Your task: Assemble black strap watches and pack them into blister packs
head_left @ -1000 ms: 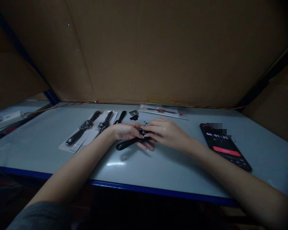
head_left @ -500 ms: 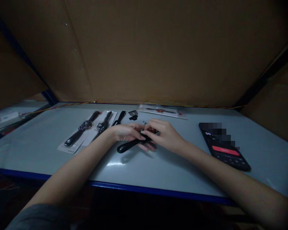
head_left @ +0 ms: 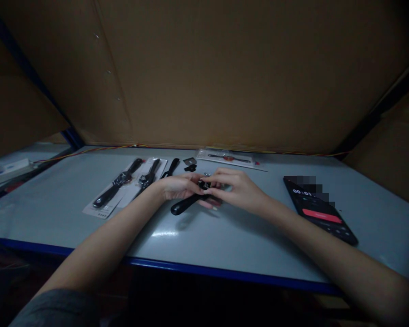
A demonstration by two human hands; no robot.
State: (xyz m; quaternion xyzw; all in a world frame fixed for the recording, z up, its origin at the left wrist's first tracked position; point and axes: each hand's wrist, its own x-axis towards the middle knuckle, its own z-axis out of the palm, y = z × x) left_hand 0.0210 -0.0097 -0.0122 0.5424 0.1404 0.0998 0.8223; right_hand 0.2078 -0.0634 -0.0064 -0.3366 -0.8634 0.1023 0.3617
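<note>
A black spokeshave is held above the table, one handle pointing toward me and to the left. My left hand is closed around its middle from the left, with fingertips showing beneath. On the same middle part, the thumb and fingers of my right hand are pinched; any small part between them is hidden. Just behind my hands is a small shiny metal piece. Beyond my left hand lie a flat dark blade and a small black part. Another spokeshave lies partly hidden behind my left wrist.
Packaged spokeshaves on cards lie at the left, one partly under my left forearm. Another packaged spokeshave lies along the back. A phone showing a timer lies at the right. Cardboard walls the back; a blue edge runs along the front.
The spokeshave has turned slightly in my hands, its near handle shifting a little right and up. My right fingers have spread a bit, exposing more of its dark middle.
</note>
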